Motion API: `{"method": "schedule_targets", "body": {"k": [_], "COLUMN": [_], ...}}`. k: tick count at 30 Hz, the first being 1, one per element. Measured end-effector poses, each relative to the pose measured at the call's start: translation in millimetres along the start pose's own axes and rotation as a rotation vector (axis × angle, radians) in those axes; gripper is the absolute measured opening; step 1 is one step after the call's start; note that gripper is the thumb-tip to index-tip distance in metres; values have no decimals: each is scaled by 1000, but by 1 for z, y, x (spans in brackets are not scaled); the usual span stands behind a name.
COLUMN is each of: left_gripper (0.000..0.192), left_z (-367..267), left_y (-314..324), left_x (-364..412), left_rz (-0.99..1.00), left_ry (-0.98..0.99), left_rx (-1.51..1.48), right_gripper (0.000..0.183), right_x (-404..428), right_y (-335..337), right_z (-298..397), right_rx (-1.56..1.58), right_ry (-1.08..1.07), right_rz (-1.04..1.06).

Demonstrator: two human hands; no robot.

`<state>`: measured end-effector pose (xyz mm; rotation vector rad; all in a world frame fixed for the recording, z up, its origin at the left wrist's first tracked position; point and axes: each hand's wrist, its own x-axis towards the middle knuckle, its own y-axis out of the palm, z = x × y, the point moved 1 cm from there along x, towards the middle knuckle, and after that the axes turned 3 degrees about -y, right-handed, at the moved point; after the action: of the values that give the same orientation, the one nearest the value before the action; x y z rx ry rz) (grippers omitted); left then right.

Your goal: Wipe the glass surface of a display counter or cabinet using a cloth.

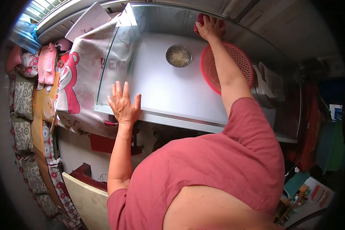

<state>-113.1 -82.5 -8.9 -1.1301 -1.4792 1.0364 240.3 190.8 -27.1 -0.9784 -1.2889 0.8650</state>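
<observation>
My right hand [211, 28] reaches to the far side of a glass display case and presses a dark red cloth [199, 23] against the back glass pane [166, 20]. The fingers are spread over the cloth and cover most of it. Below that forearm stands a round pink-red plastic basket [210, 66] with a perforated bottom. My left hand [123, 105] holds nothing; its fingers are apart over the front left corner, by the metal edge [166, 116]. Whether it touches the glass I cannot tell. On the white case floor [164, 86] sits a steel bowl [168, 59] with pale thin shreds [180, 57].
A tablecloth with a pink bear print [83, 95] lies beyond the left glass panel [110, 54]. Plastic bags [270, 77] sit right of the basket. Patterned cushions [24, 99] line the far left, and a pale chair or table panel [86, 201] stands at lower left.
</observation>
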Motion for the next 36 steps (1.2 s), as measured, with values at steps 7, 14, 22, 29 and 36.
{"method": "schedule_targets", "body": {"k": [7,14,22,29,36], "left_gripper": [63,59,52,62,54], "left_z": [3,9,-82,-128,-162], "left_y": [2,4,-32,-5,46], "left_x": [2,3,-27,10,143], "left_rz": [-3,-50,156,227,45], "left_ry": [36,92,680,810,718], "left_rx": [-6,-107,-501,-199,-182], "right_gripper": [56,68,38,41,46], "right_x": [-83,-246,-302,-329,-347], "right_y": [-45,-110,-158,-161,-142], "right_z": [29,90,70,-30,-54], "right_rx": [119,403,1257,205,197], "right_ry": [-155,-281,-111,155,432], "right_rz": [71,289,114,-135,-198]}}
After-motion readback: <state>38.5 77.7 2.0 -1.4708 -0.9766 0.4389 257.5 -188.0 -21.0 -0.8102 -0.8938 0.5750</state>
